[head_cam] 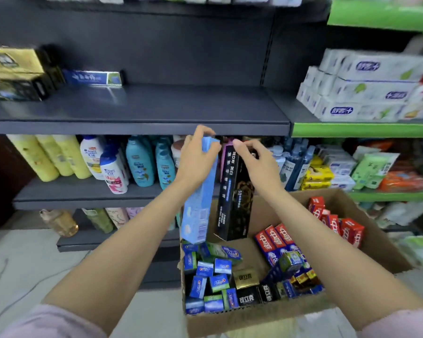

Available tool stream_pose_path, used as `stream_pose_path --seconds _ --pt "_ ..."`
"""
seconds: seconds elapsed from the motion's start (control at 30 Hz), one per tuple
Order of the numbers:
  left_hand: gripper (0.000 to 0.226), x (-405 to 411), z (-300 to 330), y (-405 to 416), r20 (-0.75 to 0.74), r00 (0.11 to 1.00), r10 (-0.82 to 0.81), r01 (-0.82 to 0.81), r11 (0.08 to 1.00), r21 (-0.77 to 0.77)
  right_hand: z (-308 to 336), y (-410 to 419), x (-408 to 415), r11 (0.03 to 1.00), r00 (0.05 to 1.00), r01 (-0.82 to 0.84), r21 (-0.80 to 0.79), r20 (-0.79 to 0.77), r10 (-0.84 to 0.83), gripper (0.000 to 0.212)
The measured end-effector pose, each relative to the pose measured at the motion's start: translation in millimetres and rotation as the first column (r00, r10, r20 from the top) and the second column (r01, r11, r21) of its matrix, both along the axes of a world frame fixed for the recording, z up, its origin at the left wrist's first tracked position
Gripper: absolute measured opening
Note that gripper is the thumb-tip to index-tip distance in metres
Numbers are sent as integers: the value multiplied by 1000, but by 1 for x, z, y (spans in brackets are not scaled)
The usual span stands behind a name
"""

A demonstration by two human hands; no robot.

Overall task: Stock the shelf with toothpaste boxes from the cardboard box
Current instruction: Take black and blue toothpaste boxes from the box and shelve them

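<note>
My left hand (pixel 197 156) grips the top of a light blue toothpaste box (pixel 197 213), held upright above the cardboard box (pixel 376 242). My right hand (pixel 255 159) holds the top of a black toothpaste box (pixel 233 206), also upright beside the blue one. Both boxes hang just below the front edge of the dark grey shelf (pixel 156 106). On that shelf lie a blue toothpaste box (pixel 93 78) and gold and black cartons (pixel 15 71) at the far left. The cardboard box holds several red, blue, green, black and gold toothpaste boxes (pixel 244 279).
Shampoo bottles (pixel 139 162) fill the shelf below. White toothpaste packs (pixel 366 89) stack on the green-edged shelf at right, with soaps and wipes (pixel 366 172) underneath. More bottles (pixel 59 222) stand on the lowest shelf at left. The floor is pale tile.
</note>
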State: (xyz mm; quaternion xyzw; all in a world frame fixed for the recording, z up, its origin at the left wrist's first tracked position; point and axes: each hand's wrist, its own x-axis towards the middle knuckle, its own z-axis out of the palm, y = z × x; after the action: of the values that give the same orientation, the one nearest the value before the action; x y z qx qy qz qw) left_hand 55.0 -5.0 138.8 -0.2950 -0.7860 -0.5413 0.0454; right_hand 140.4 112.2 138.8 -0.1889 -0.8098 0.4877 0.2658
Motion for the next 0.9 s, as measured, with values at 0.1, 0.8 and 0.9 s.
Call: stream_pose_path --seconds 0.1,0.8,0.9 --pt "17 -4 26 -20 -59 998 -14 3 981 -193 20 -17 -15 1000 999 -20 -22 -46 19 43" --pt "33 -216 81 -318 265 955 132 -183 967 177 55 -288 -236 865 901 -432 -254 -160 403 26" --pt "41 -242 85 -351 113 946 304 -315 945 93 69 -313 -266 898 899 -432 -78 -112 423 42"
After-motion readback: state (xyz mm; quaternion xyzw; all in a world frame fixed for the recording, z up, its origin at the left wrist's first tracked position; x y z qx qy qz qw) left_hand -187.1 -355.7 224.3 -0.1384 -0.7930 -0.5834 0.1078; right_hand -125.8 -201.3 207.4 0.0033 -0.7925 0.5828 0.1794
